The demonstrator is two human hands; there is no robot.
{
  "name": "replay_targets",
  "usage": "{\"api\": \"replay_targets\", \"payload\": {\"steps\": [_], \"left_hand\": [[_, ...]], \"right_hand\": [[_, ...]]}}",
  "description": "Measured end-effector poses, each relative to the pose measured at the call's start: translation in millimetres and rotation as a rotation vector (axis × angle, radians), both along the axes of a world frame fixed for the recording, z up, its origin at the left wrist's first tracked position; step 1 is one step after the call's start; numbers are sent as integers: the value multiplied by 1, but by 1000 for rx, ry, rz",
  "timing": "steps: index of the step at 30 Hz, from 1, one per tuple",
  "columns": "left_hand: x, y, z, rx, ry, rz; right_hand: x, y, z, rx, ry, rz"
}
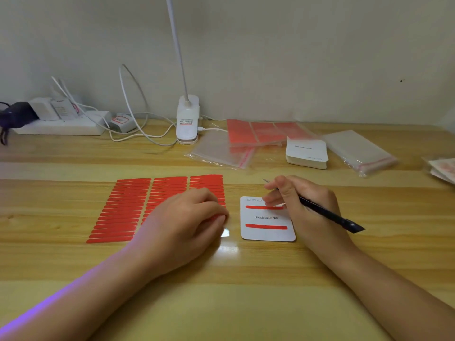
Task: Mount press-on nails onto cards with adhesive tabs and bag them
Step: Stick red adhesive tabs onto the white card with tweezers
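Seeing my right hand (299, 205) pinching tweezers (327, 212), tip pointing far-left, card (268, 233) strips lying left-right, left hand (187, 217) loosely curled on red tab sheet (123, 207).

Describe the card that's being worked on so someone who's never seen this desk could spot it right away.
On the wooden desk, look between the two hands, right of the sheet of red adhesive strips. The card lies flat and alone there, white with rounded corners. Unlike the stack of cards farther back, it reads "Handmade Nail" and carries two red strips.
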State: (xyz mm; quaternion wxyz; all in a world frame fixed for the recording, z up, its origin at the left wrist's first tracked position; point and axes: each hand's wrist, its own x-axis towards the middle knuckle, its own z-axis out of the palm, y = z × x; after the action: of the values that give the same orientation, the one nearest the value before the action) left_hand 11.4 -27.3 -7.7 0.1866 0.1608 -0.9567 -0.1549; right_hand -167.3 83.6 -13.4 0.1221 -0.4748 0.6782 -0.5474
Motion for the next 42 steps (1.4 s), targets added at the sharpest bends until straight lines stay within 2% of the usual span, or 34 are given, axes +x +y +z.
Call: {"api": "replay_targets", "payload": {"steps": [5, 10, 12, 15, 17, 21, 27, 30, 35, 42], "left_hand": [[-11, -3, 4, 32, 32, 62], [-31, 0, 3, -76, -164, 63], [-38, 1, 0, -85, -214, 67], [-45, 1, -3, -70, -190, 70], [-48, 0, -2, 10, -168, 72], [-54, 0, 2, 301, -101, 88], [-62, 8, 10, 954, 252, 86], [-63, 11, 9, 1198, 270, 145], [-59, 12, 6, 1145, 191, 115], [-58, 10, 2, 1271, 342, 121]], "right_hand": [[-9, 0, -4, 187, 291, -56], [-11, -1, -5, 371, 454, 74], [-13, 0, -5, 341, 411, 86], [-15, -1, -6, 297, 382, 105], [-15, -1, -6, 280, 365, 113], [-15, -1, -5, 193, 285, 85], [-16, 0, 0, -14, -9, 97], [-15, 0, 1, -63, -89, 108], [-14, -1, 1, -94, -164, 121], [-18, -1, -1, -119, -406, 140]]}}
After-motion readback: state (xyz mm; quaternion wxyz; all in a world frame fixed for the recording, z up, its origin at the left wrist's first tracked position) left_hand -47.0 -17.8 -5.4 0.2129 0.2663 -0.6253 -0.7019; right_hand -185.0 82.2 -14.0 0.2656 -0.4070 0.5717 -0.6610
